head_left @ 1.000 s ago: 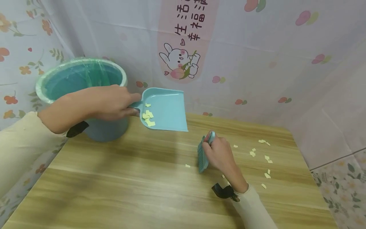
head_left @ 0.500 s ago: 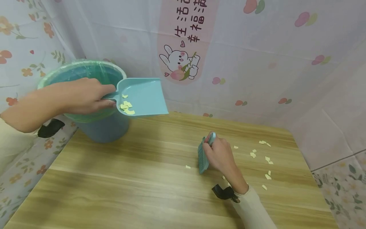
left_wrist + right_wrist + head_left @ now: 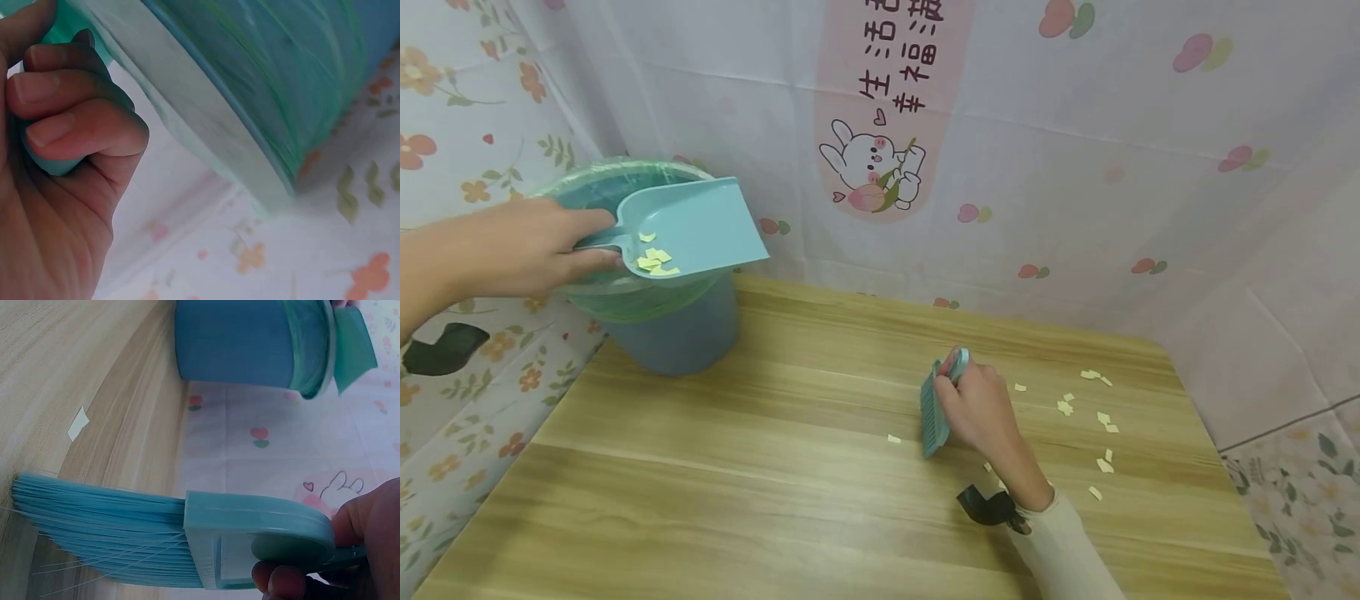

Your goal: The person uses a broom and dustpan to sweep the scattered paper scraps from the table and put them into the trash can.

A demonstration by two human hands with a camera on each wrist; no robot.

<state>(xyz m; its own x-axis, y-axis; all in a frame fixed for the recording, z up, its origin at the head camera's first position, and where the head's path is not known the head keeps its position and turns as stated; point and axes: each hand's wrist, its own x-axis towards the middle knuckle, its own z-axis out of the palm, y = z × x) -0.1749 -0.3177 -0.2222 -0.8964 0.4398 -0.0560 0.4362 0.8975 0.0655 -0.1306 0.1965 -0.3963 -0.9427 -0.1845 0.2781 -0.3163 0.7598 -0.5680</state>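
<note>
My left hand (image 3: 542, 247) grips the handle of a light-blue dustpan (image 3: 700, 225), holding it above the opening of a blue bin (image 3: 688, 329). Several yellow paper scraps (image 3: 653, 260) lie in the pan near its handle end. In the left wrist view, curled fingers (image 3: 81, 119) wrap the handle beside the bin's rim. My right hand (image 3: 981, 400) holds a matching blue hand brush (image 3: 933, 417) by its handle, bristles down on the wooden table. The right wrist view shows the bristles (image 3: 106, 528) close up, with a single paper scrap (image 3: 78, 424) lying off to one side.
More paper scraps (image 3: 1103, 419) are scattered over the right part of the wooden table (image 3: 700, 483). One scrap (image 3: 894, 439) lies left of the brush. A green plastic liner (image 3: 640, 304) covers the bin's rim. A printed curtain (image 3: 1037, 167) hangs behind the table.
My left hand has carried the dustpan left and slightly up, from over the table to over the bin, with the scraps still in it. The right hand and brush stay in place.
</note>
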